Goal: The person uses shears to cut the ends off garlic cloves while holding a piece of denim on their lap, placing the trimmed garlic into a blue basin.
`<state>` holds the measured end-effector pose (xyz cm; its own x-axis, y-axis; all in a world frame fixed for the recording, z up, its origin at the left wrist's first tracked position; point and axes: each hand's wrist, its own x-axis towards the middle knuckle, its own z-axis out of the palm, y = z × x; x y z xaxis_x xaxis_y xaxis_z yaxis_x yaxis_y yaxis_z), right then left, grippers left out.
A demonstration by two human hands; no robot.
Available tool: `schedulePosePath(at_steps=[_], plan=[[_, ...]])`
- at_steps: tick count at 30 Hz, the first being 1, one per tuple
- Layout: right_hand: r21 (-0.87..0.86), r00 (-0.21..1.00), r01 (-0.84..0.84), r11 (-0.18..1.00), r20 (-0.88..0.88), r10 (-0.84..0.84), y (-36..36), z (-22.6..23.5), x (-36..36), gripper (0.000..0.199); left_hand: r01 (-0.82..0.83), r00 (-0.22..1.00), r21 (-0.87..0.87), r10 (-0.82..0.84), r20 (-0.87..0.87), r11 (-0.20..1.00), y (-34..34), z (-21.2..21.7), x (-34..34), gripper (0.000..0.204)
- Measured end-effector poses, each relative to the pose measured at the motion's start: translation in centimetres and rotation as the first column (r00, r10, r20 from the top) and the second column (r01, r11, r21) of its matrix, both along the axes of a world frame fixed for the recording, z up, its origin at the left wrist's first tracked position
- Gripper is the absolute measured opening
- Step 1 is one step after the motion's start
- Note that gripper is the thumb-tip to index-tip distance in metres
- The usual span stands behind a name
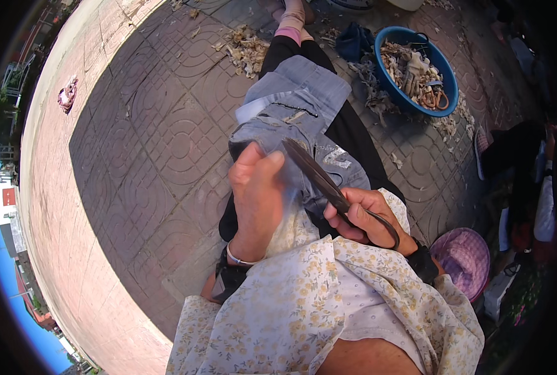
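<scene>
A round blue tub point(448, 75) sits on the ground at the upper right. It is full of pale dry husks point(410, 69) and a few orange rings. More dry bits lie in a small heap point(246, 49) on the paving at the top. The paving point(160, 144) is made of grey-brown blocks with curved patterns. A dark blue bag point(353, 40) lies just beside the tub. A pink woven hat point(465, 261) lies at the lower right. A pink rag point(68, 94) rests on the pale kerb at the left.
</scene>
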<state>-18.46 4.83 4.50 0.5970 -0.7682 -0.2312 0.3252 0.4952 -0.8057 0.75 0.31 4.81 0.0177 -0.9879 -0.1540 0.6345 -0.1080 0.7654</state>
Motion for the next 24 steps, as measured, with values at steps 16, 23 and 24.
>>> schedulePosePath(at_steps=[16,23,24], plan=[[0.027,0.999,0.049,0.998,-0.005,-0.049,-1.9,0.4,-1.2,0.04,0.111,0.994,0.008,-0.111,0.02,0.994,0.4,0.0,0.7,0.028],[0.127,0.984,-0.164,0.978,-0.047,0.171,-0.9,1.6,-2.4,0.033,0.078,0.994,0.049,-0.081,0.069,0.996,0.2,0.1,0.4,0.03],[0.122,0.984,-0.162,0.979,-0.06,0.171,-0.8,1.7,-2.4,0.032,0.075,0.994,0.049,-0.078,0.07,0.996,0.2,0.0,0.4,0.03]])
